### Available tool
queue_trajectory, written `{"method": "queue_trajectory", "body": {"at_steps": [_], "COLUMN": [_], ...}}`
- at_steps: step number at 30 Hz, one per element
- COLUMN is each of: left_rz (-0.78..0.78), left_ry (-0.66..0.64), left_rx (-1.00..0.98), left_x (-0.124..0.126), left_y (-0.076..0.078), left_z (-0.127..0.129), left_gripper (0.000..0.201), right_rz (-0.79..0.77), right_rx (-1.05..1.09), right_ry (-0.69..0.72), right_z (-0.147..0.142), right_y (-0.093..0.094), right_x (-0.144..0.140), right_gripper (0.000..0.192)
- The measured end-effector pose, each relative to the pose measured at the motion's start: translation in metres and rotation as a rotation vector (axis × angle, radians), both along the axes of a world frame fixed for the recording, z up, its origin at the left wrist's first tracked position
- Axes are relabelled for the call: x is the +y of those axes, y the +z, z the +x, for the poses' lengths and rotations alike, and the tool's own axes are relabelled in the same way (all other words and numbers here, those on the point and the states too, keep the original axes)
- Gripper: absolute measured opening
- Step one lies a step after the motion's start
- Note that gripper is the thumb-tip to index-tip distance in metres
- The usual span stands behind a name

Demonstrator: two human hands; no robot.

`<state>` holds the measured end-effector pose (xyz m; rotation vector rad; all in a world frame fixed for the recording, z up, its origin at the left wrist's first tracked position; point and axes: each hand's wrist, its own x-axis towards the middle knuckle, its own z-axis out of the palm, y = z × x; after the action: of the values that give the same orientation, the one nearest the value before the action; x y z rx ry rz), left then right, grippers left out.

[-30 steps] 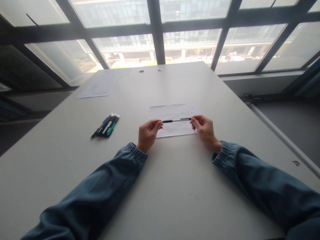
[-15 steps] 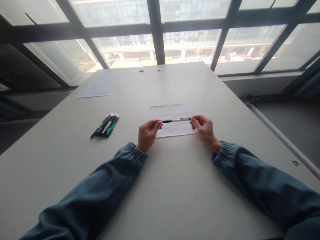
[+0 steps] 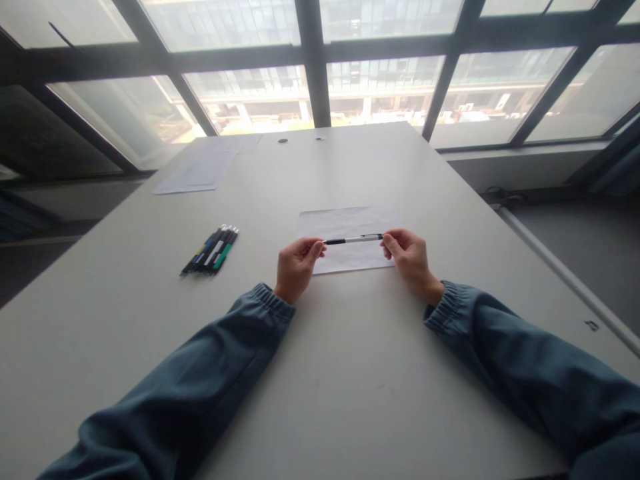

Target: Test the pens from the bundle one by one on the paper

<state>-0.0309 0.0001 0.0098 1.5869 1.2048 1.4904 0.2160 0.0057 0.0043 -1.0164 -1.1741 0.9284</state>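
A pen [image 3: 356, 239] with a black grip and a pale barrel lies level between my two hands, its clip toward the right. My left hand [image 3: 296, 265] pinches the tip end between thumb and fingers. At the other end, my right hand [image 3: 409, 260] grips the clip end the same way. Behind and below the pen is a white sheet of paper [image 3: 357, 263] on the table. To the left rests a row of several pens [image 3: 210, 252], mostly black with blue, yellow, white and green parts.
The white table [image 3: 330, 373] stretches toward large windows with dark frames [image 3: 314, 63]. More paper sheets [image 3: 193, 170] lie at the back left. Two small round pieces sit near the far edge. A small dark mark [image 3: 592, 325] shows near the right edge.
Almost nothing differs. Both hands keep hold of the pen in the same place; the view has shifted very slightly.
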Motion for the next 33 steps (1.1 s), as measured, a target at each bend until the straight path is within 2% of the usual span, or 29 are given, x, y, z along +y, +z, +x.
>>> {"method": "queue_trajectory", "body": {"at_steps": [33], "left_rz": [-0.001], "left_ry": [-0.01], "left_rx": [0.021], "left_x": [0.0007], "left_y": [-0.0006], "left_z": [-0.0009], "left_gripper": [0.032], "right_rz": [0.014], "right_rx": [-0.01], "right_ry": [0.009], "right_z": [0.0012], "right_y": [-0.0002], "right_x": [-0.0004], "right_gripper": [0.032]}}
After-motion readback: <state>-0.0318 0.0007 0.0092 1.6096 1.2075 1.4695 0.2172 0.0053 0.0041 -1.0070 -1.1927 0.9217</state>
